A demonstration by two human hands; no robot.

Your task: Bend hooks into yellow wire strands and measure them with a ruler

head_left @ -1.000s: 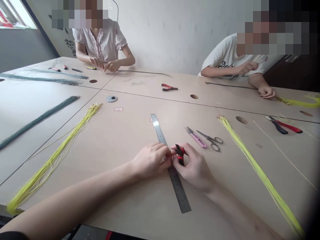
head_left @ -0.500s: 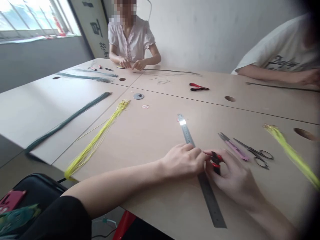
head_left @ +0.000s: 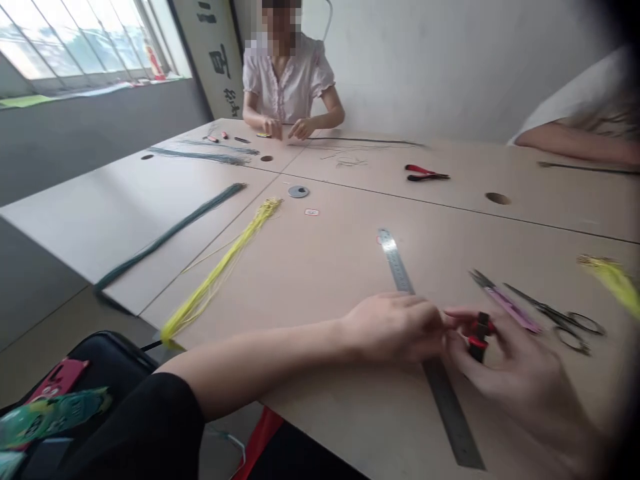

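My left hand point(head_left: 395, 327) is closed above a steel ruler point(head_left: 456, 417), which runs lengthwise under it along the table. Its fingertips are hidden, so whatever they pinch cannot be made out. Close against it, my right hand point(head_left: 525, 373) grips small red-and-black pliers point(head_left: 479, 343); their jaws are hard to see. The right thumb and forefinger nearly meet the left fingers. Just beyond my right hand lie a pink-handled pair of snips point(head_left: 507, 303) and black scissors point(head_left: 555, 317).
Yellow cord bundles point(head_left: 225, 267) and a blue-green bundle point(head_left: 170, 230) lie on the table point(head_left: 320, 280). Red-handled pliers point(head_left: 425, 173), a grey disc point(head_left: 299, 192) and a small label point(head_left: 311, 212) lie farther off. One person point(head_left: 290, 80) works opposite, another person point(head_left: 575, 140) at right.
The whole view has shifted, so the table and both hands appear farther right. The hands remain together over the ruler, and the pliers are still in my right hand.
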